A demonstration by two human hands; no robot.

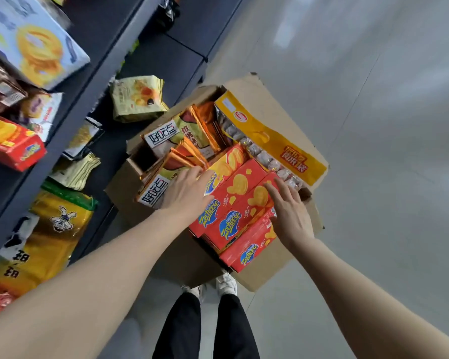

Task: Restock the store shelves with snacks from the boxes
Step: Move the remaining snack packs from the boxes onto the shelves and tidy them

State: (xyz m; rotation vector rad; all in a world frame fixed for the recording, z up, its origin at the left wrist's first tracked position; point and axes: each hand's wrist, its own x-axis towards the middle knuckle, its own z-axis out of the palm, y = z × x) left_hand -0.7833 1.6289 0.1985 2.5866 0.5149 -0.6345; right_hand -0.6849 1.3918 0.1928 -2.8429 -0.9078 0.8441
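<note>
1. 4 red boxes (pixel 233 203) printed "Zecheese" in blue lie side by side in the carton (pixel 278 252), filling its 5 o'clock part; the nearest one juts over the carton's near edge.
2. The left hand (pixel 189 193) lies flat on the boxes' 9 o'clock edge, fingers straight and together, gripping nothing.
3. The right hand (pixel 290 211) rests on the boxes' 3 o'clock side, fingers spread and straight, holding nothing.
4. At 12 o'clock from the boxes stand orange foil packs (pixel 205 125) and white-labelled bags (pixel 161 134) with Chinese writing, all inside the carton.
5. Along the carton's 2 o'clock side lies a long yellow bag (pixel 270 136) with a red logo and red Chinese characters; wrapped sweets show through its clear strip.
6. The carton sits on the grey floor (pixel 373 125), flaps open.
7. At 9 o'clock the dark shelves (pixel 94 81) hold a red box (pixel 11 143), a pale blue box (pixel 34 40), yellow-green pouches (pixel 138 98) and a yellow bag (pixel 52 229) with a cartoon figure.
8. White shoes (pixel 226 283) and black trousers (pixel 205 330) show at 6 o'clock.
</note>
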